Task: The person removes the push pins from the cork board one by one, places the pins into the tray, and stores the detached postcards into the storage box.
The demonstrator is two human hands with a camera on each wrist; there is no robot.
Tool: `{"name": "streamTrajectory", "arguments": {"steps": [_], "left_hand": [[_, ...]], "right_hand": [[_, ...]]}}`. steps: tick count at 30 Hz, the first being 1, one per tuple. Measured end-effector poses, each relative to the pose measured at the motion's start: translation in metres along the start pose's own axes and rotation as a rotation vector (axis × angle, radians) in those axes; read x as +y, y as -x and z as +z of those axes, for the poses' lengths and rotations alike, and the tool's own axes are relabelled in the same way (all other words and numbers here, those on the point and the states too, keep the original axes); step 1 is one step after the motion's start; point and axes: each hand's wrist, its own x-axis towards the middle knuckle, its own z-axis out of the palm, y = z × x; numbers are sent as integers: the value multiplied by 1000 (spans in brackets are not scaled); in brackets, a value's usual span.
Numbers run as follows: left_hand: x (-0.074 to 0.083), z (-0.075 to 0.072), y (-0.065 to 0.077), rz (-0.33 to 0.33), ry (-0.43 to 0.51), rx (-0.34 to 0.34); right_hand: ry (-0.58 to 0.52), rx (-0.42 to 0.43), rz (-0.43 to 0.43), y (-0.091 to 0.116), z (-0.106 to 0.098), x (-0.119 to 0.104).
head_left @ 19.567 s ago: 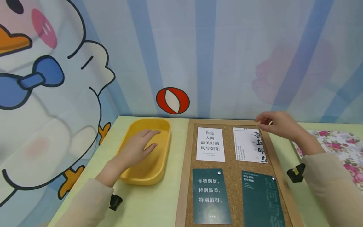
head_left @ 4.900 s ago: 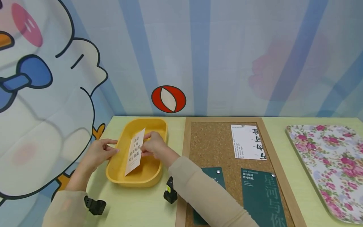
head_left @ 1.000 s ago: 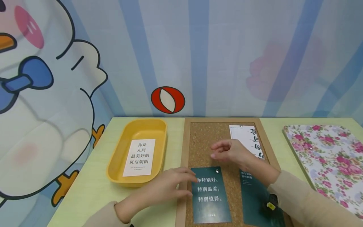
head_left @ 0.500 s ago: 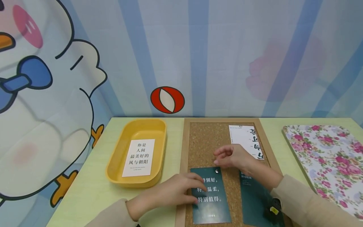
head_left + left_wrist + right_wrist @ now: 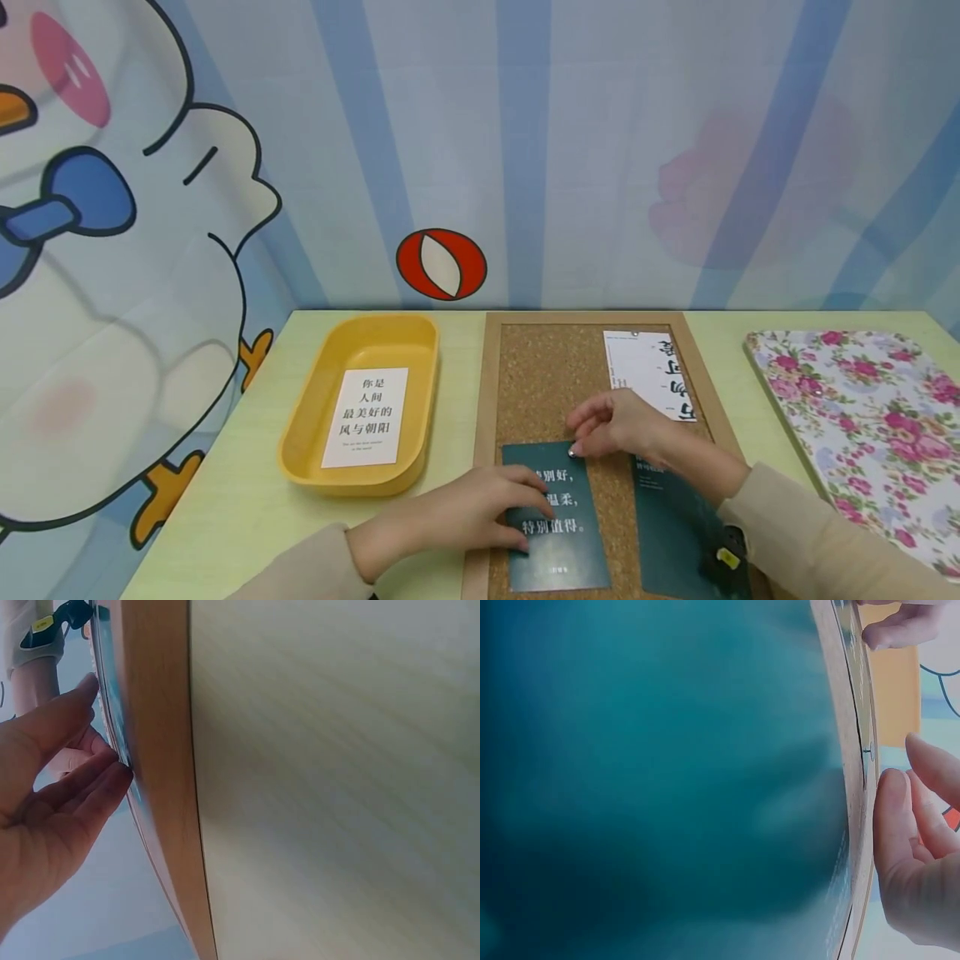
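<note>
Head camera view: the cork board (image 5: 551, 392) lies flat on the pale green table (image 5: 247, 517), and every place below is told from that board. On the board's near left part lies a dark green card (image 5: 558, 533) with white characters. The left hand (image 5: 468, 512) rests on this card's left half with its fingers laid flat and straight, pressing the card down; it grasps nothing. The left wrist view shows those fingers (image 5: 86, 787) stretched out against the card's edge beside the board's wooden frame (image 5: 161, 750).

At the card's far edge sits a small silver pin (image 5: 572, 452). The right hand (image 5: 622, 425) is on it, thumb and forefinger closing on the pin's head in a pinch. In the right wrist view the pin (image 5: 867, 752) stands out from the board, with a fingertip (image 5: 891, 795) just beside it; that view alone does not settle whether they touch.

A second green card (image 5: 675, 533) lies on the board's near right part, partly under the right forearm. A white card (image 5: 652, 375) is pinned at the board's far right.

Left of the board stands a yellow tray (image 5: 315, 417) holding another white card (image 5: 367, 417). Right of the board lies a floral tray (image 5: 862, 417).
</note>
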Motion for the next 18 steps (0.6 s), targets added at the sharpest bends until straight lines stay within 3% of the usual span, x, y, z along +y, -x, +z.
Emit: {"name": "streamTrajectory", "arguments": {"steps": [9,18], "left_hand": [[1,2,0,-5,-17,-28],[2,4,-2,-11,-79,-39]], "right_hand": [[82,-6,61,-1,2,2],[142,-1,38,-3,6,1]]}}
